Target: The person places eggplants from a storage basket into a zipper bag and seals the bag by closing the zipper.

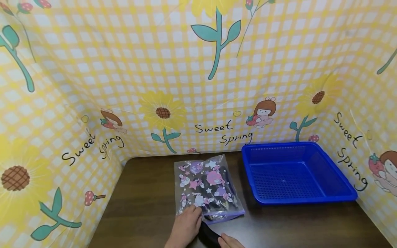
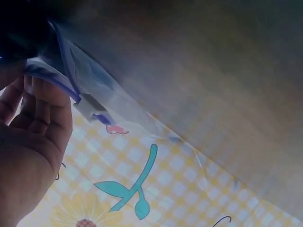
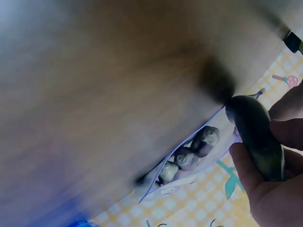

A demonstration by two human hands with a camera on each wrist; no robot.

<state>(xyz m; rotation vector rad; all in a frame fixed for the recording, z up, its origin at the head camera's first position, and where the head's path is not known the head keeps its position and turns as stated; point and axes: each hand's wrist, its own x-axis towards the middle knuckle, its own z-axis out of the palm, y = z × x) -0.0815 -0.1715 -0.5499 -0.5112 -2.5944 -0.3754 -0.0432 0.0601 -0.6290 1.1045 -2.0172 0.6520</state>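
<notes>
A clear zip bag (image 1: 193, 177) with pink and purple cartoon prints lies on the dark table, its purple-edged mouth towards me. Several dark, long eggplants (image 3: 183, 160) show inside, rounded ends at the opening. My left hand (image 1: 186, 224) pinches the bag's mouth at its left corner; a white slider (image 2: 90, 108) sits on the zip edge beside those fingers. Between thumb and fingers, my right hand (image 3: 272, 194) grips another curved, glossy black eggplant (image 3: 255, 135). Its far end is at the bag's opening, close to the left hand. Only part of the right hand appears in the head view.
A blue plastic basket (image 1: 307, 200) with a perforated bottom stands on the right of the table (image 1: 139, 199), with nothing visible in it. Yellow checked cloth (image 1: 198, 96) with sunflower prints hangs behind and at both sides.
</notes>
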